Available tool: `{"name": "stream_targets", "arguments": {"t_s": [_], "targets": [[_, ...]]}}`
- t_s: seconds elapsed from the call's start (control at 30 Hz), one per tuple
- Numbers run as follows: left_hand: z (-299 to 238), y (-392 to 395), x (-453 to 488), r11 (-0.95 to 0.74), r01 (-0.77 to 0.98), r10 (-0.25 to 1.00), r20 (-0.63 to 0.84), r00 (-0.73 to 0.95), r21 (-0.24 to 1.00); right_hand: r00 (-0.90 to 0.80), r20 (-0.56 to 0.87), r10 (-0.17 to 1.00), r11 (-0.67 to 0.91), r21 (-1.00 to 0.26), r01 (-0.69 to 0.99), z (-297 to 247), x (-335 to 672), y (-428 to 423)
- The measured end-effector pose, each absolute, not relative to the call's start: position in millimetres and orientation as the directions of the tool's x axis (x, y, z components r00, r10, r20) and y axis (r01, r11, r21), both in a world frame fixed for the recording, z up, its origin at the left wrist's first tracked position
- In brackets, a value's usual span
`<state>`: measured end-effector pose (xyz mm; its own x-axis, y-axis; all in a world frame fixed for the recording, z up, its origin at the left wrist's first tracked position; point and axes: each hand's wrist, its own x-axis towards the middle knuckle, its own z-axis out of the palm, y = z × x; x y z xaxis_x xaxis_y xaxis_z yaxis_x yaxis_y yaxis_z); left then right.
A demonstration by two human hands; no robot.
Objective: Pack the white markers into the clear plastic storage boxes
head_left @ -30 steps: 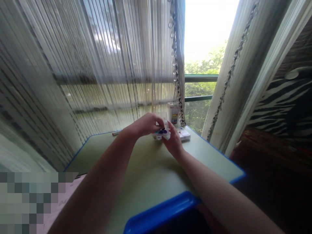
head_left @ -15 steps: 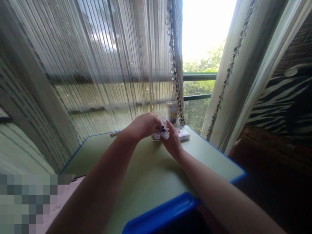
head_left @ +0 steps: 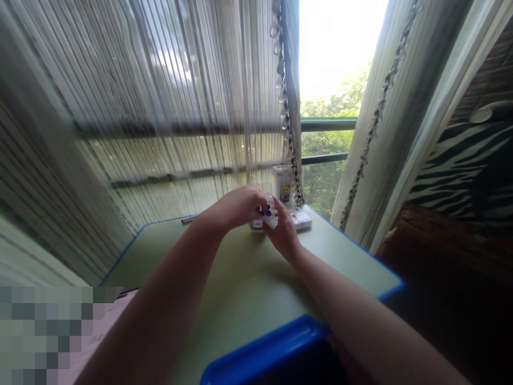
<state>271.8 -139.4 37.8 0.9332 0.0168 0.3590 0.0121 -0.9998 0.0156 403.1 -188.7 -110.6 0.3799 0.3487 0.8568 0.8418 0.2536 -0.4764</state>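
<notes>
Over the far part of the table, my two hands meet at a small clear plastic container (head_left: 274,221). My right hand (head_left: 285,230) is curled around its right side and underside. From the left, my left hand (head_left: 244,206) bends over it, fingers closed against its near face. Small dark purple spots show by the left fingertips, too blurred to identify. Just behind my right hand lies a flat white box (head_left: 303,218), partly covered by that hand. A clear jar with a yellow label (head_left: 282,184) stands behind the container.
The pale green table (head_left: 240,289) has a blue edge. A slim red-and-white pen-like stick (head_left: 188,219) lies at its far left. In front are a blue plastic rim (head_left: 264,345) and a pink surface (head_left: 114,313). String curtains (head_left: 192,96) hang beyond the table.
My left fingers have shifted slightly at the container, and the dark purple spots show a little differently. My arms and the other things stay where they were.
</notes>
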Motion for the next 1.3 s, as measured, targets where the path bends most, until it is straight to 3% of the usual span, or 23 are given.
{"name": "stream_targets", "arguments": {"t_s": [0.13, 0.33, 0.67, 0.83, 1.3], "targets": [[44.0, -138.2, 268.0, -1.000, 0.007, 0.016, 0.330, 0.944, 0.028, 0.388, 0.859, 0.334, 0.265, -0.480, 0.836, -109.3, 401.1, -188.8], [52.0, -136.8, 262.7, -0.982, 0.187, 0.166, 0.373, 0.913, -0.019, 0.384, 0.860, 0.335, 0.296, -0.483, 0.824, -110.3, 401.8, -187.2], [58.1, -142.4, 254.7, -0.932, 0.362, 0.359, 0.175, 0.917, 0.012, 0.399, 0.853, 0.336, 0.322, -0.502, 0.802, -110.3, 401.8, -187.7], [55.1, -146.7, 259.2, -0.919, 0.385, 0.355, 0.242, 0.903, -0.089, 0.391, 0.856, 0.338, 0.320, -0.495, 0.808, -110.1, 402.6, -187.8], [49.9, -147.9, 261.9, -0.957, 0.254, 0.216, 0.240, 0.946, -0.141, 0.402, 0.851, 0.337, 0.313, -0.504, 0.805, -111.1, 401.2, -186.7]]}}
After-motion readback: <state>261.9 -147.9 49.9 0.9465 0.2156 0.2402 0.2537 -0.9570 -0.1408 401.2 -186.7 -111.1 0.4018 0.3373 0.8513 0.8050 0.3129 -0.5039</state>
